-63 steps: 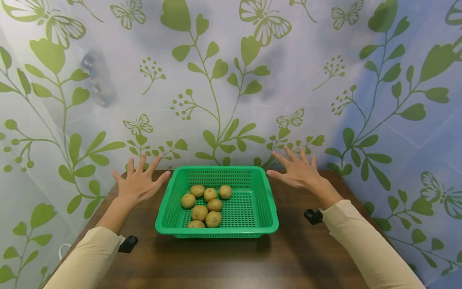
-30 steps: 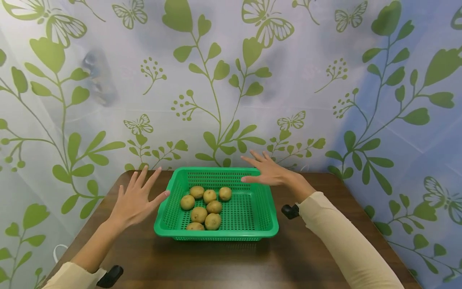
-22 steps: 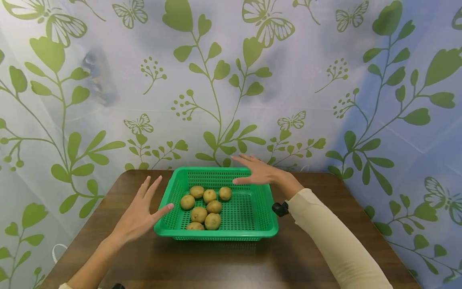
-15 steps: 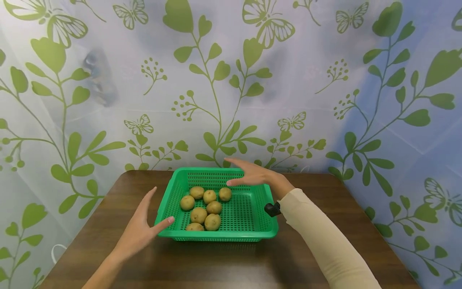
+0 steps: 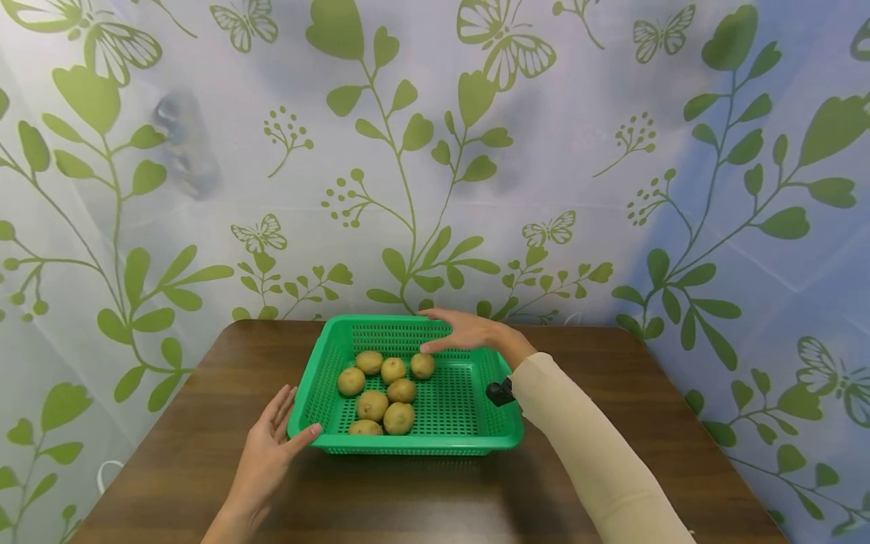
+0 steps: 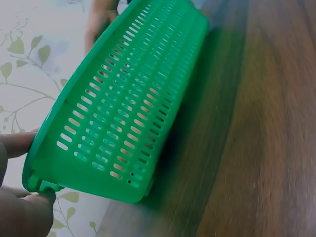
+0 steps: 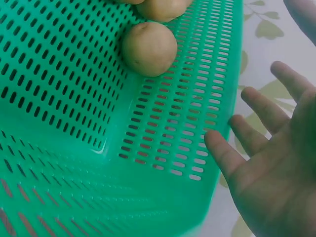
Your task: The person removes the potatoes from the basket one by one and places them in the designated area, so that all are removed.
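Find green basket point(image 5: 421, 440) midway along tabletop point(image 5: 183, 438), near far edge. Expect stiff plastic, weighted by loose, rollable potatoes point(image 5: 372, 406); take rim at opposite corners. Note left hand point(image 5: 267, 447) gripping near-left corner, right hand point(image 5: 469, 332) spread wide at far rim.

room in right half of green basket point(image 5: 442, 441), potatoes point(image 5: 399, 418) blocking left and middle, right fingers point(image 7: 224, 152) at its back

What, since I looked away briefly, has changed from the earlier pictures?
The left hand has drawn back and now holds the near left corner of the green basket. The right hand has swung left to the far rim, with no grip visible. The basket and potatoes stayed put.
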Motion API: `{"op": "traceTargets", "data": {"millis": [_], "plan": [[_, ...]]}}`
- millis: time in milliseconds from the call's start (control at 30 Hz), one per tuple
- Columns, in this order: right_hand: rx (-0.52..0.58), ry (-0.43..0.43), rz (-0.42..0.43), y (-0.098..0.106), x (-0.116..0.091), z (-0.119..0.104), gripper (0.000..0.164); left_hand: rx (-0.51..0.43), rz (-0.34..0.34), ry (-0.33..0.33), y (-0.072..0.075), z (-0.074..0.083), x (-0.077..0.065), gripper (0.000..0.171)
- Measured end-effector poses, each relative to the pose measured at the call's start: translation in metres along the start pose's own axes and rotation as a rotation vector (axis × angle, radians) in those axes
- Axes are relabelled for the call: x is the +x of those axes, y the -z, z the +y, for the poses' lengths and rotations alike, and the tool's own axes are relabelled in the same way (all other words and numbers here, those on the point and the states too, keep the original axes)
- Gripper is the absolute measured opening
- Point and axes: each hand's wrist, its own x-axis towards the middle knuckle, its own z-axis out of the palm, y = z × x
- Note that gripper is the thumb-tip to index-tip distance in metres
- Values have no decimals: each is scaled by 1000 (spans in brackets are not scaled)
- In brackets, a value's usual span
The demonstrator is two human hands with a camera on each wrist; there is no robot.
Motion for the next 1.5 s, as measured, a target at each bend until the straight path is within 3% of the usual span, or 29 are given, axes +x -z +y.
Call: {"op": "traceTargets", "data": {"millis": [167, 333, 567, 800, 1133, 1367, 1500], "plan": [[-55, 12, 16, -6, 5, 3, 81, -82, -2, 8, -5, -2, -1, 86], [-51, 11, -42, -14, 14, 2, 71, -132, 7, 9, -4, -6, -2, 83], [-108, -41, -83, -25, 22, 6, 63, -128, -1, -28, -2, -11, -1, 82], [-141, -83, -157, -39, 27, 13, 62, -113, -27, -24, 2, -15, -3, 82], [-191, -63, -97, -41, 35, 15, 40, -132, -36, -103, 1, -16, 5, 79], [-294, -109, -99, -47, 39, 17, 47, -153, -24, -111, 0, -19, 3, 77], [-288, -128, -111, -43, 35, 15, 48, -150, -16, -119, 0, -21, 3, 76]]}}
